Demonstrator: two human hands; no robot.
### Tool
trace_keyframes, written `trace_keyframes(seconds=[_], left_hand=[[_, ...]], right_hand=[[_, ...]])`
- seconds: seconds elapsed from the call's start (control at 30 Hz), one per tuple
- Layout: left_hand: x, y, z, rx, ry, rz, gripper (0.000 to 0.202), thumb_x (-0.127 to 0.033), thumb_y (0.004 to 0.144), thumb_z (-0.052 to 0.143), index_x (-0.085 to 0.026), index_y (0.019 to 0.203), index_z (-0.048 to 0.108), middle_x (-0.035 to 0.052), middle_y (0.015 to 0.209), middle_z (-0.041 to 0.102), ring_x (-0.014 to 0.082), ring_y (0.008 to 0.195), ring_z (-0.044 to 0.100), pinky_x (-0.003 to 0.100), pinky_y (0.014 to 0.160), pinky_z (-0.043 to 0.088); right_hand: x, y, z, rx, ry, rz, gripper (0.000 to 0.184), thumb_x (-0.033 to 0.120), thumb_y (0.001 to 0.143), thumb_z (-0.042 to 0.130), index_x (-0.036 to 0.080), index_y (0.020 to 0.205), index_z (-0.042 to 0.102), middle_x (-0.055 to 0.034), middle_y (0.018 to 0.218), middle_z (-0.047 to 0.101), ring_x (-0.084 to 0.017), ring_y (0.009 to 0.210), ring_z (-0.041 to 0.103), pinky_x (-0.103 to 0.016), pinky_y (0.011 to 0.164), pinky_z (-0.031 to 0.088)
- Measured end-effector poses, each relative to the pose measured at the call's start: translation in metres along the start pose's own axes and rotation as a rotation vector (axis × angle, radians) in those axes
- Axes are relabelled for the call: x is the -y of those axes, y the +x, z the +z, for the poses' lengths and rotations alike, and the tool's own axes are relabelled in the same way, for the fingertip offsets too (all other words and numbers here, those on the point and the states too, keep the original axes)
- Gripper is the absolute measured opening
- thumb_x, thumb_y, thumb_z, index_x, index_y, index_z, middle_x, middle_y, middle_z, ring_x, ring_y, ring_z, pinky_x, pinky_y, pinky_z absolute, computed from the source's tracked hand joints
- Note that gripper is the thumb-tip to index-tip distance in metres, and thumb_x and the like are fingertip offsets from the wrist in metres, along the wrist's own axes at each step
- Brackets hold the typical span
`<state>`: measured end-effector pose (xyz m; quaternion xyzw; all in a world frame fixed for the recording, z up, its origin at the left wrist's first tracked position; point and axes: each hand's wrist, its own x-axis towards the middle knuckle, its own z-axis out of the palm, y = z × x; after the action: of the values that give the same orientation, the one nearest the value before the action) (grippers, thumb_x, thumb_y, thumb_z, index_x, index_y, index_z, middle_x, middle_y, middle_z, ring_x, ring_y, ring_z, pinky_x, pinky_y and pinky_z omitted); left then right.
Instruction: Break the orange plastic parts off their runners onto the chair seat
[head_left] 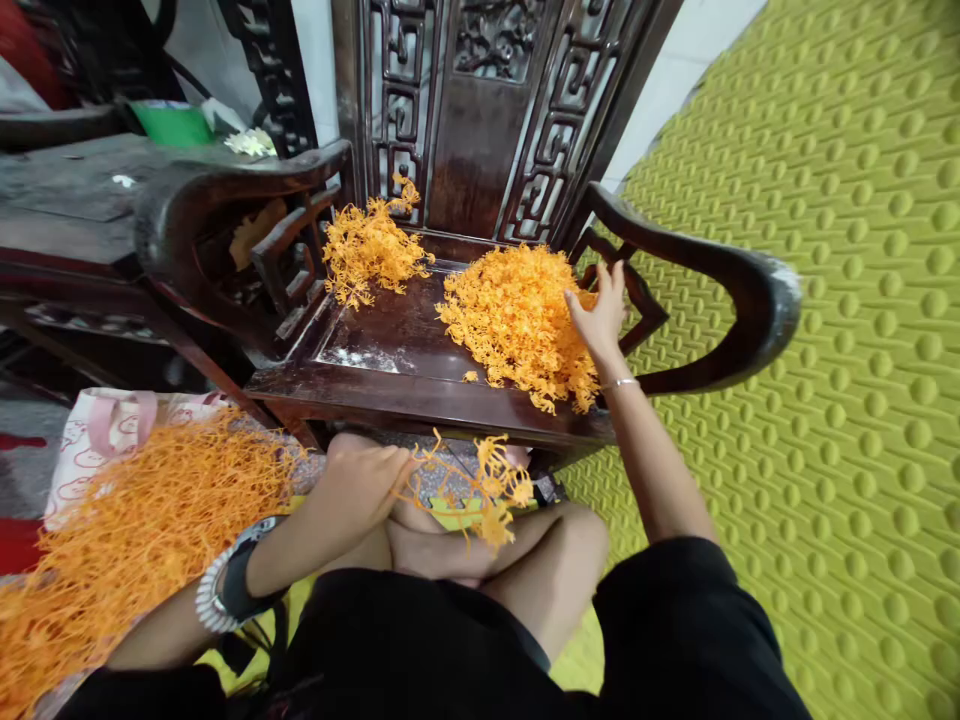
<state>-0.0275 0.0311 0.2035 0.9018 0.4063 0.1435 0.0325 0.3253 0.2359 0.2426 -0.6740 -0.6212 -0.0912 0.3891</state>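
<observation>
My left hand [367,485] is closed around thin orange stems. They belong to a small bunch of orange plastic flowers [495,490] that sticks out to the right, above my crossed legs. At the right edge of a large heap of orange plastic flower pieces [517,320], my right hand [602,312] has its thumb and fingers spread. Whether its fingertips touch the heap I cannot tell. The heap lies on the seat of a dark carved wooden chair [397,400]. A smaller tangle of orange flowers [367,250] rests at the seat's back left.
Many orange stems [172,510] are piled on the floor at left, against a white and pink bag [97,430]. The chair's curved armrests [720,265] flank the seat. A green container [172,122] stands on the dark side table [67,200]. Yellow studded matting [840,400] covers the right side.
</observation>
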Motion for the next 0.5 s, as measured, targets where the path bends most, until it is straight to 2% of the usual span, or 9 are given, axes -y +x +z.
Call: trace_keyframes(seconds=[0.07,0.13,0.2,0.23,0.33,0.37,0.43,0.47,0.5], left_hand=[[0.0,0.004,0.0,0.075,0.019,-0.093,0.039,-0.022,0.097,0.025,-0.016,0.078,0.059,0.0055,0.078,0.069,0.0178,0.07,0.065,0.026,0.06,0.045],[-0.003,0.009,0.0,0.148,0.047,-0.18,0.033,-0.021,0.095,0.031,-0.016,0.08,0.06,0.0062,0.079,0.069,0.0196,0.073,0.066,0.027,0.061,0.045],[-0.007,0.014,0.0,0.203,0.085,-0.242,0.028,-0.02,0.094,0.035,-0.015,0.082,0.06,0.0075,0.08,0.069,0.0213,0.074,0.066,0.027,0.059,0.045],[-0.01,0.016,-0.001,0.223,0.096,-0.257,0.026,-0.019,0.093,0.036,-0.015,0.084,0.061,0.0081,0.081,0.069,0.022,0.073,0.066,0.028,0.058,0.044],[-0.013,0.017,-0.003,0.253,0.079,-0.269,0.027,-0.02,0.094,0.035,-0.014,0.087,0.061,0.0086,0.082,0.069,0.0229,0.073,0.066,0.029,0.058,0.044],[-0.012,0.015,-0.004,0.253,0.064,-0.27,0.029,-0.021,0.094,0.033,-0.014,0.087,0.061,0.0085,0.083,0.069,0.023,0.073,0.066,0.03,0.059,0.045],[-0.008,0.01,-0.003,0.243,0.031,-0.262,0.034,-0.021,0.096,0.028,-0.014,0.087,0.06,0.0084,0.083,0.068,0.023,0.073,0.065,0.032,0.063,0.047],[-0.006,0.007,-0.002,0.224,0.009,-0.243,0.035,-0.023,0.096,0.027,-0.014,0.089,0.06,0.0085,0.085,0.067,0.0231,0.076,0.064,0.034,0.065,0.047],[-0.003,0.003,-0.002,0.193,-0.015,-0.209,0.035,-0.026,0.097,0.028,-0.013,0.096,0.06,0.0095,0.091,0.066,0.024,0.083,0.064,0.035,0.07,0.048]], right_hand=[[0.025,-0.019,-0.019,-0.135,0.046,-0.056,0.049,0.035,0.085,0.048,0.017,0.13,0.044,-0.0149,0.146,0.031,-0.029,0.134,0.031,-0.056,0.106,0.023],[0.064,-0.047,-0.046,-0.081,0.187,-0.182,0.036,0.035,0.089,0.042,0.019,0.119,0.053,-0.0116,0.136,0.047,-0.024,0.128,0.041,-0.05,0.105,0.03],[0.106,-0.081,-0.072,0.126,0.361,-0.338,0.035,0.038,0.093,0.036,0.02,0.115,0.056,-0.0092,0.124,0.057,-0.021,0.118,0.051,-0.044,0.101,0.038],[0.124,-0.099,-0.082,0.259,0.381,-0.426,0.038,0.041,0.091,0.041,0.02,0.12,0.053,-0.0086,0.126,0.057,-0.022,0.119,0.05,-0.044,0.101,0.038],[0.156,-0.147,-0.092,0.628,0.181,-0.66,0.079,0.048,0.069,0.07,0.009,0.132,0.044,-0.0178,0.138,0.044,-0.033,0.125,0.042,-0.049,0.103,0.033],[0.158,-0.157,-0.089,0.758,0.088,-0.679,0.078,0.043,0.067,0.073,0.007,0.13,0.045,-0.0201,0.135,0.046,-0.035,0.12,0.046,-0.048,0.099,0.036],[0.152,-0.169,-0.079,0.981,-0.038,-0.639,0.046,0.032,0.077,0.065,0.008,0.116,0.057,-0.0176,0.116,0.061,-0.029,0.098,0.059,-0.038,0.082,0.044],[0.147,-0.171,-0.073,1.059,-0.055,-0.608,0.026,0.026,0.083,0.058,0.01,0.103,0.063,-0.0132,0.1,0.067,-0.022,0.083,0.062,-0.032,0.072,0.044],[0.141,-0.173,-0.068,1.106,-0.047,-0.588,0.018,0.022,0.087,0.05,0.012,0.091,0.065,-0.0089,0.085,0.068,-0.017,0.07,0.06,-0.027,0.064,0.04]])
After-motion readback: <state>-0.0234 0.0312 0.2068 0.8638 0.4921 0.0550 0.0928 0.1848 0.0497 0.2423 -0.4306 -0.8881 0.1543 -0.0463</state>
